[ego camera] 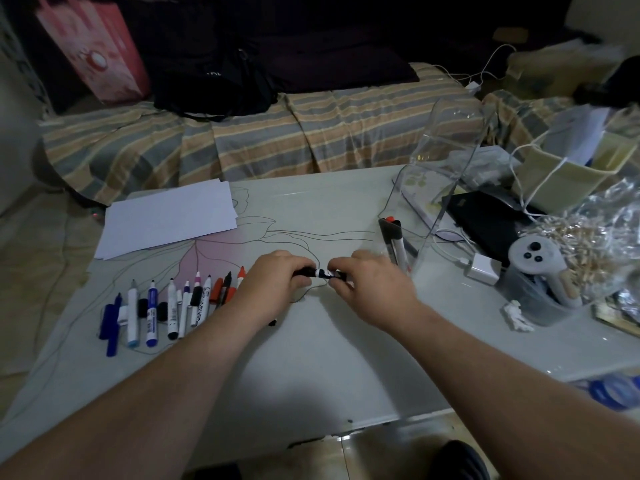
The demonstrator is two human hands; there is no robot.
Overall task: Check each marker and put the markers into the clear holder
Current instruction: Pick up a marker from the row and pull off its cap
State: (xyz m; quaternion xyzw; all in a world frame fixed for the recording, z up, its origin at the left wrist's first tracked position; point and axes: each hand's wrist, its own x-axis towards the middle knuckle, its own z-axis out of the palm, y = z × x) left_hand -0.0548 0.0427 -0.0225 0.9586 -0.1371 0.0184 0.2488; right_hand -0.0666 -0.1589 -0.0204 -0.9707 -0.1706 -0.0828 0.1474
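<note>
My left hand (pixel 273 275) and my right hand (pixel 370 282) both grip one black-and-white marker (pixel 323 273), held level above the table's middle. The left hand covers its black end and the right hand covers the other end. Several more markers (pixel 173 306), blue, black, white and red, lie in a row on the table to the left of my hands. The clear holder (pixel 436 188) stands at the right rear of the table. A few markers (pixel 393 240) stand inside it, one with an orange-red tip.
A stack of white paper (pixel 169 216) lies at the table's back left. Right of the holder sit a black case (pixel 485 220), a white charger (pixel 483 268), a grey controller in a cup (pixel 540 268), a beige bag (pixel 568 168) and crinkled cellophane (pixel 595 233). A striped bed (pixel 277 133) runs behind.
</note>
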